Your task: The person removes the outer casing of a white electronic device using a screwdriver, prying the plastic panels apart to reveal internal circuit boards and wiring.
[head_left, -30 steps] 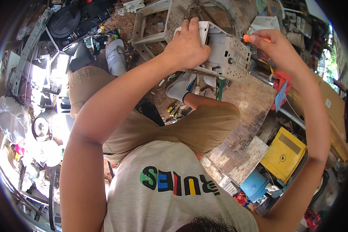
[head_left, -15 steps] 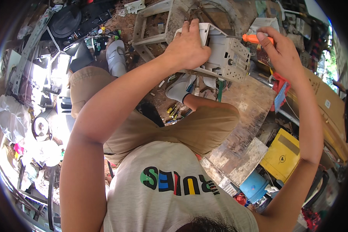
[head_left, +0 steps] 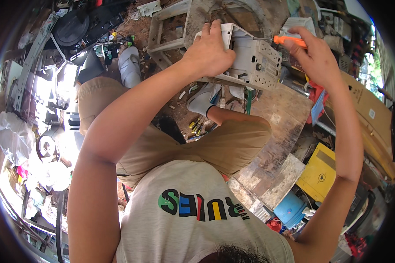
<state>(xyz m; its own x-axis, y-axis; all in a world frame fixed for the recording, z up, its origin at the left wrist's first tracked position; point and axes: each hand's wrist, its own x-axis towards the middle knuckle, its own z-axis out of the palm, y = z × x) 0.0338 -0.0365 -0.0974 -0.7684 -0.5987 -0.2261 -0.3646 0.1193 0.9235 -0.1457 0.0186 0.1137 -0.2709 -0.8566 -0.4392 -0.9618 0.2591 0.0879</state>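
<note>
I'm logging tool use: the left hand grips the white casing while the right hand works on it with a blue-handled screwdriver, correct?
Not quite: the head view shows the screwdriver handle is orange, not blue. The left hand does grip the white casing, and the right hand holds the tool.

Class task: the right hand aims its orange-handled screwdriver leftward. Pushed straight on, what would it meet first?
Most likely the white plastic appliance housing; the screwdriver tip in the right hand already seems to reach its top edge, though depth is unclear.

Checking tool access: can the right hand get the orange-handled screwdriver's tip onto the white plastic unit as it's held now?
Probably yes. The right hand holds the screwdriver level, shaft pointing at the white unit's top edge, nothing between. The left hand grips the unit's far side, clear of the shaft.
</note>
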